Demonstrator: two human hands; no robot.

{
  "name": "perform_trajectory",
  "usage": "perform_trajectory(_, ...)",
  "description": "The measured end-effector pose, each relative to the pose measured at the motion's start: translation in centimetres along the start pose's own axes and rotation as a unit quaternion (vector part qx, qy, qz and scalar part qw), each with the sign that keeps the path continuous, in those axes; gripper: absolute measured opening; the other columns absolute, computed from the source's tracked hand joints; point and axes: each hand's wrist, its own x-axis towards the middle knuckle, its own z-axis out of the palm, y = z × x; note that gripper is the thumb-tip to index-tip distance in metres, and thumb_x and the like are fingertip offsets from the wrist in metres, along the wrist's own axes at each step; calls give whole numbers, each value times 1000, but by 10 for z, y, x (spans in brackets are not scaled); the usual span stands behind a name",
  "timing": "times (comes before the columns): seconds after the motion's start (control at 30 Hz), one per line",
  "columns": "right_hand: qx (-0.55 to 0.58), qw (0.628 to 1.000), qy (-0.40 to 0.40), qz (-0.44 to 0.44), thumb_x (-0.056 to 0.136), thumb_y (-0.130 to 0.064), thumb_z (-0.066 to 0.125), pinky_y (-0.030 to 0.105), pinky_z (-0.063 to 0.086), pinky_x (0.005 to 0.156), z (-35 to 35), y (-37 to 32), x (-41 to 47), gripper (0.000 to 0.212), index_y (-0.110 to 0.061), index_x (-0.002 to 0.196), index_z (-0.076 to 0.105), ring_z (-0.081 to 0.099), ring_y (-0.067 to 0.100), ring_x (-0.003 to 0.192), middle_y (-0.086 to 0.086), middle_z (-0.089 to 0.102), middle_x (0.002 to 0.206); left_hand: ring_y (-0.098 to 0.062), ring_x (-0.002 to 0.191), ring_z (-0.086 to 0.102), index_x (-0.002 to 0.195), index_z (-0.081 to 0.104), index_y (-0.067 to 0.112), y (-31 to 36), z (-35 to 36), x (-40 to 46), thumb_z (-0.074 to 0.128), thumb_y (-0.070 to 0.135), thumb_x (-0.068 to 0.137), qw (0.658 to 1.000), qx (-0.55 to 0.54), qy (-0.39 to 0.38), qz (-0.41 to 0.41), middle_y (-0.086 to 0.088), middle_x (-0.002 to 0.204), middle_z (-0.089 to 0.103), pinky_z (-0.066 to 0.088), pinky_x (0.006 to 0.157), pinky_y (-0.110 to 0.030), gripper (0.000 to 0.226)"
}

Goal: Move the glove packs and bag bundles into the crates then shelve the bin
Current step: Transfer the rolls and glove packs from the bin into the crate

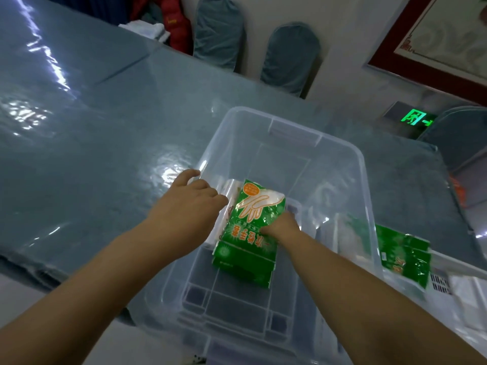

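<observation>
A wide grey-blue table under a glossy clear plastic sheet (87, 143) fills the left side, bare out to its near edge. The left hand (188, 206) reaches over the left rim of the clear plastic storage bin (362, 164), fingers curled downward against a clear bag bundle (230, 188) by the left wall; whether they grip it cannot be told. At the middle of the bin the right hand (280, 227) pinches a green printed glove pack (250, 233), lifting it tilted above the floor. Outside the right wall, another green glove pack (405, 256) lies in a white slotted crate (442, 283). Padded blue-grey chairs (290, 56) stand beyond the table's far edge.
</observation>
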Motion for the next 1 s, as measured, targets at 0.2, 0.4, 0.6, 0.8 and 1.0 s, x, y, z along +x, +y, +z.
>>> perform_trajectory(0.2,300,951,23,68,73,4,70,44,52,88,-8,-7,-6,35,5,107,59,64,35,98,24,64,112,-14,112,54,121,54,31,2,-4,1,47,24,88,1000,8,-12,11,10,109,66,8,112,-38,35)
perform_trajectory(0.4,265,961,74,19,74,2,68,49,53,84,-54,-20,-27,32,7,105,58,64,36,93,25,64,107,-16,120,47,125,51,33,0,-22,15,44,32,91,1000,-17,-1,26,8,119,62,23,106,-33,35)
perform_trajectory(0.6,201,962,115,-147,70,-5,76,20,44,46,-128,-26,-76,25,-17,77,54,60,13,60,4,63,75,-28,118,49,130,46,20,13,-66,67,58,30,83,994,-54,89,38,-6,129,55,36,98,-41,49)
perform_trajectory(0.8,286,903,199,-250,69,-8,77,28,55,64,-208,3,-116,27,-21,79,55,67,10,68,3,67,80,-37,118,45,132,38,13,64,-102,122,64,32,80,958,-230,173,-4,-19,131,47,39,91,-43,62)
perform_trajectory(1.0,385,847,253,-265,72,-5,75,36,57,75,-273,75,-129,25,-15,88,57,69,20,80,6,69,88,-34,114,53,139,23,14,152,-107,165,66,42,77,937,-333,102,33,-17,134,49,43,90,-43,80)
